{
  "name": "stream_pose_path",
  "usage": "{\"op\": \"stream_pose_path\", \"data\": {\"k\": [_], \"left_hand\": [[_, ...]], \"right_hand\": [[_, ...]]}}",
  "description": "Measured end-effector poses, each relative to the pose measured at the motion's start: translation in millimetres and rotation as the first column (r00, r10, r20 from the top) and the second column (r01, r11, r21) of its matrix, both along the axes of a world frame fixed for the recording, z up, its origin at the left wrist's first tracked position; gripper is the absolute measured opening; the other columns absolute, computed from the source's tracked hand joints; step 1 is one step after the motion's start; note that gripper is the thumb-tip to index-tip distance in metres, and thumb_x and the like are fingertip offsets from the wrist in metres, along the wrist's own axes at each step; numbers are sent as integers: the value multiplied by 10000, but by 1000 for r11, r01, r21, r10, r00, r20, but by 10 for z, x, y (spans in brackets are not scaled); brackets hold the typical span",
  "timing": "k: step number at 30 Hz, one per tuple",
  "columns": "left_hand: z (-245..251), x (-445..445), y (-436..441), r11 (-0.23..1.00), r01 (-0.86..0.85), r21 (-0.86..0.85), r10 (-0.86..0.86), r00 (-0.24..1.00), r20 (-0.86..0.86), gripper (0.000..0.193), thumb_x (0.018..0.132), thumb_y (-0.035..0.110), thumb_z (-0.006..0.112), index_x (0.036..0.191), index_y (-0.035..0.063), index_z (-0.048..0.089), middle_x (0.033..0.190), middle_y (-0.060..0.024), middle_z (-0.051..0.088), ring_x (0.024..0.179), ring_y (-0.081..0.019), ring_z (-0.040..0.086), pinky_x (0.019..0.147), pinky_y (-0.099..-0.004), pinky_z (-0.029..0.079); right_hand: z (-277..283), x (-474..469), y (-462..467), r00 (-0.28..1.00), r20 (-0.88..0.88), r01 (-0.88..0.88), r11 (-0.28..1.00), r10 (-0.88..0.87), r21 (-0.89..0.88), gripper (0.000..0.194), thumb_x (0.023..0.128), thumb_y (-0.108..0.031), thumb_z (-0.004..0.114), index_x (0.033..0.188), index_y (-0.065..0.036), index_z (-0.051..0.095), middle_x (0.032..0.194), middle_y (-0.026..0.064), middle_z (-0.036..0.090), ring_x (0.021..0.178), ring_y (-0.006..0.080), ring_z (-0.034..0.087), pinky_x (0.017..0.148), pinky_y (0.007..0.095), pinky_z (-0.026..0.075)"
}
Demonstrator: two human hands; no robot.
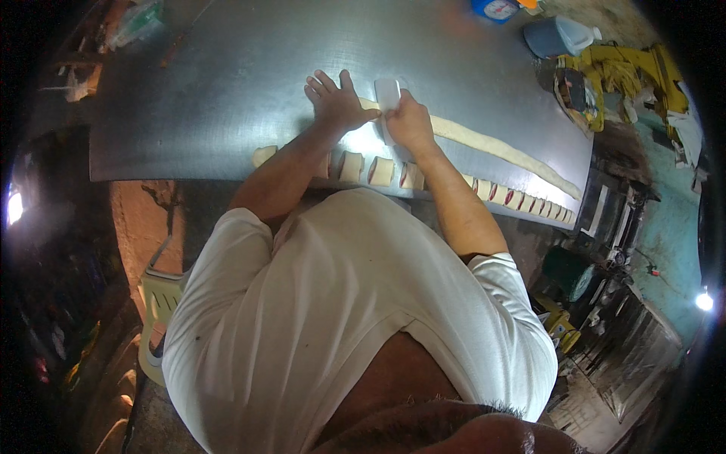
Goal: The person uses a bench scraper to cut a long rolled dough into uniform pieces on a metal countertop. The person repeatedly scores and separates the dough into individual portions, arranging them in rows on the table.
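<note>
My right hand [409,120] grips a white dough scraper [388,93], which stands across a long rope of pale dough [499,146]. The rope runs off to the right along the metal tabletop [227,96]. On the scraper's left side, my left hand [334,108] has its fingers spread over the short end of the dough, with the thumb close to the blade. Whether its palm presses on the dough is hidden. Along the near table edge lies a row of cut dough pieces [382,171] with red filling at their cut sides. My forearms cover part of that row.
At the far right are a blue dial scale [496,9] and a plastic jug of dark liquid [558,37]. Yellow equipment [629,62] stands beyond the table's right end. A clear plastic bag [136,24] lies far left. A pale green plastic chair [156,318] is behind on my left.
</note>
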State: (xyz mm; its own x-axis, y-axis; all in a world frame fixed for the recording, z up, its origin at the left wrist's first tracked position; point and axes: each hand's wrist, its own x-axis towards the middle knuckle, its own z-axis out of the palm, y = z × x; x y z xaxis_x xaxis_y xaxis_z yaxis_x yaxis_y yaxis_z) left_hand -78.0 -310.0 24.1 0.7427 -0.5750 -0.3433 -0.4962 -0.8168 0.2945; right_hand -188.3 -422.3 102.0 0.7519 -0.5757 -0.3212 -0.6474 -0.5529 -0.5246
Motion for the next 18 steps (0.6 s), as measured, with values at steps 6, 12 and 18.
{"op": "stream_pose_path", "data": {"k": [6,12,18], "left_hand": [[-58,-42,40,1000,18,-4,-18,1000,19,1235,747,715,775,1598,15,217,1579,-510,72,1479,-687,51,1173,-743,49],[-43,-73,94,997,80,13,-81,995,64,1300,729,804,736,1610,21,189,1580,-503,67,1476,-688,60,1166,-758,72],[-107,-27,45,999,49,1,-49,997,63,1291,726,817,726,1608,23,219,1574,-496,133,1469,-686,116,1162,-756,92]], "right_hand": [[48,-4,99,994,-104,-37,999,37,7,387,852,-130,662,1175,74,601,1045,318,717,1018,486,692,912,534,548],[-336,652,-305,997,81,-7,996,14,-85,375,831,-103,649,1159,79,632,1066,325,712,1038,478,692,937,518,547],[226,344,-570,984,181,4,1000,-1,-15,393,851,-101,628,1201,76,637,1115,333,699,1060,477,687,953,499,551]]}}
